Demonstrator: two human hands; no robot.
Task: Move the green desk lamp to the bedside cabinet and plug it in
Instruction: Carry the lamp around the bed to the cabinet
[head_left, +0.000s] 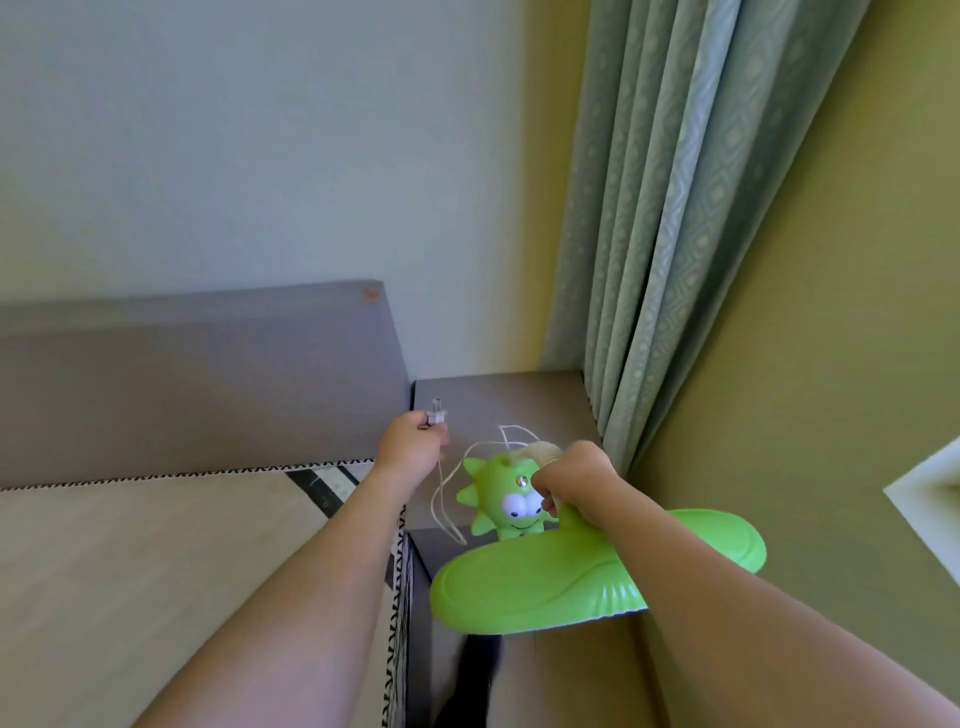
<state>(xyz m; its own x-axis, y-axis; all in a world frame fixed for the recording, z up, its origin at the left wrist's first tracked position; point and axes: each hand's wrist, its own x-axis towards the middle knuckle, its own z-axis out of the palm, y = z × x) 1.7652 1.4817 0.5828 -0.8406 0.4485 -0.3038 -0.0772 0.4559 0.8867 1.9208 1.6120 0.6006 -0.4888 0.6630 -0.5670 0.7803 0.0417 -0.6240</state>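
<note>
A pale wall meets a patterned blue-green curtain (670, 218) in the corner of a bedroom, with a grey headboard (197, 374) and a bed (156, 561) on the left side. The bedside cabinet (498, 405) stands in the corner, its grey top lying under and beyond both hands.

The right hand (576, 483) is closed around the ribbed neck of the green desk lamp (587, 561), just behind its spiky cartoon-faced base. The base appears to sit at or just above the cabinet top; contact cannot be told from this view. The wide green shade hangs nearer the person, below the right wrist and past the cabinet's front edge.

The left hand (410, 441) is to the left of the lamp, its fingers pinched on the white plug (436, 413), prongs pointing up and away. The thin white cord (447, 509) loops loosely down from this hand and back to the lamp base.

No socket shows anywhere, so it probably hides behind the cabinet or the headboard. The risk from here is that reaching with the plug draws the short slack tight and drags or tips the top-heavy lamp off the cabinet if the right hand lets go too soon. The loop could also snag on the base's spikes.
</note>
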